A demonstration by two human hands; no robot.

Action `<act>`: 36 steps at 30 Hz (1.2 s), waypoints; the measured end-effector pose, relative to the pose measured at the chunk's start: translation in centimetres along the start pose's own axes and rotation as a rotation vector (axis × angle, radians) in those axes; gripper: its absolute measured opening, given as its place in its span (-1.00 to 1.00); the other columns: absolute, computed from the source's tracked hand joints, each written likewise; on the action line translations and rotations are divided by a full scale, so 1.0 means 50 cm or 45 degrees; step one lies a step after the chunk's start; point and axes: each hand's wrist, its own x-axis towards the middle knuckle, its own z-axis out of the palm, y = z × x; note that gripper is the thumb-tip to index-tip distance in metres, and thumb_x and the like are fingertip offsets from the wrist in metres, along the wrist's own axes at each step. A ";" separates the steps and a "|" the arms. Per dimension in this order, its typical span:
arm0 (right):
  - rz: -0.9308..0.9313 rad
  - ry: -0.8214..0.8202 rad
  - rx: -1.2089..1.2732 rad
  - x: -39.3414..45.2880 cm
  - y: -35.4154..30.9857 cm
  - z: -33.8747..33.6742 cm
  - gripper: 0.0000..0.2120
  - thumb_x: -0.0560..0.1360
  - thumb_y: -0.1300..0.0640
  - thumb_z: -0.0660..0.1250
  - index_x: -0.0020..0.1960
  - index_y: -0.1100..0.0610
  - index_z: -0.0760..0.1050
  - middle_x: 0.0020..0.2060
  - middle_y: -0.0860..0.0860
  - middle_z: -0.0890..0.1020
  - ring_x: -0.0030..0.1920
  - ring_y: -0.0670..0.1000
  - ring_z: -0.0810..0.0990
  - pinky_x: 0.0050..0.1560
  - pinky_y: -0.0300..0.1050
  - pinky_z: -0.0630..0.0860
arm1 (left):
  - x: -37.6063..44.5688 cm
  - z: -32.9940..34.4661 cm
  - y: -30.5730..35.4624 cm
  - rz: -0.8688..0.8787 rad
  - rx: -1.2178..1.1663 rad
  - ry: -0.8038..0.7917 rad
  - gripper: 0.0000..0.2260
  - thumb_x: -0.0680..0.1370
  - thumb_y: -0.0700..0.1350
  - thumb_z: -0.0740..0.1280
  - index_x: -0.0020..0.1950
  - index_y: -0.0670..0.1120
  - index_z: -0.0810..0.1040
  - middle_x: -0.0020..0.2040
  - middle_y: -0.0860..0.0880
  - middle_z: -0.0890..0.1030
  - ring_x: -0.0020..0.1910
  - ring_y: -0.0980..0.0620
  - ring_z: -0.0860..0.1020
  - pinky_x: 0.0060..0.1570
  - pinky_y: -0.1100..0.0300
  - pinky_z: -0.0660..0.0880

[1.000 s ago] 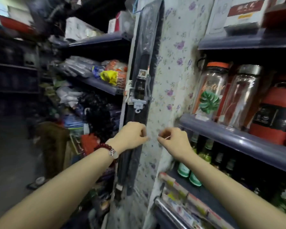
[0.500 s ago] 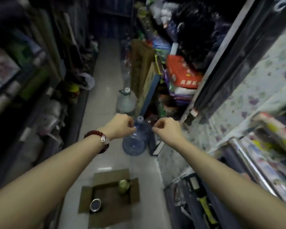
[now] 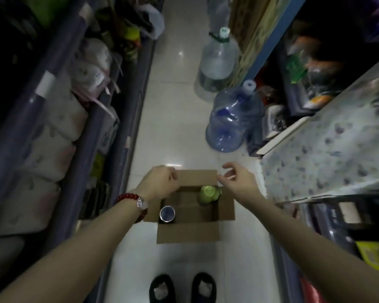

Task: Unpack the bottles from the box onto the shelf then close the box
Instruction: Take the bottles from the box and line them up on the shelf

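An open cardboard box [image 3: 188,234] lies on the white floor between two shelf rows. Inside it stand a bottle with a green lid [image 3: 207,194] at the far right and a bottle with a silver lid [image 3: 167,213] at the near left. My left hand [image 3: 160,182] hovers over the box's left side with its fingers curled and nothing in it. Over the far right corner my right hand [image 3: 239,179] hangs with loosely bent fingers, also holding nothing. The shelf [image 3: 328,149] with flowered lining runs along the right.
A blue water jug [image 3: 232,119] and a clear water jug [image 3: 218,62] stand on the floor beyond the box, by the right shelf. Packed goods fill the left shelves [image 3: 53,127]. My two dark slippers [image 3: 183,288] are just behind the box.
The view swung from the right shelf's bottles down to the floor. Both hands dropped from shelf height to just above the open box, still holding nothing.
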 end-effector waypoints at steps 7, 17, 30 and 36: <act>0.003 0.041 0.145 0.126 0.269 0.218 -0.50 0.46 -0.06 0.39 0.34 0.03 0.35 0.03 -0.07 0.51 0.07 0.00 0.53 0.09 -0.08 0.51 | 0.126 0.299 -0.202 -0.155 -0.219 0.067 -0.75 0.50 0.04 0.35 0.11 -0.06 0.54 -0.03 0.02 0.48 -0.02 0.04 0.49 -0.16 0.28 0.32; -0.034 0.177 0.217 0.246 0.490 0.455 -0.28 0.40 -0.08 0.44 0.45 -0.02 0.19 0.38 -0.01 0.38 0.37 0.02 0.36 0.37 0.10 0.37 | 0.190 0.584 -0.358 -0.231 -0.612 0.258 -0.43 0.44 0.08 0.42 0.40 0.01 0.34 0.38 0.02 0.38 0.28 0.08 0.40 0.21 0.22 0.38; -0.071 0.305 0.130 0.337 0.527 0.537 -0.12 0.26 0.12 0.58 0.44 -0.04 0.19 0.42 0.05 0.24 0.38 0.06 0.29 0.29 -0.13 0.32 | 0.248 0.709 -0.420 -0.174 -0.661 0.391 -0.15 0.25 -0.05 0.60 0.40 0.20 0.20 0.41 0.02 0.36 0.23 0.20 0.32 0.05 0.58 0.34; -0.067 0.428 0.057 0.358 0.530 0.545 -0.22 0.23 0.11 0.59 0.36 0.03 0.30 0.25 0.05 0.43 0.27 0.07 0.41 0.25 -0.02 0.44 | 0.269 0.693 -0.405 -0.282 -0.664 0.472 -0.25 0.27 -0.11 0.60 0.36 -0.05 0.31 0.28 -0.03 0.49 0.15 0.11 0.42 0.05 0.32 0.41</act>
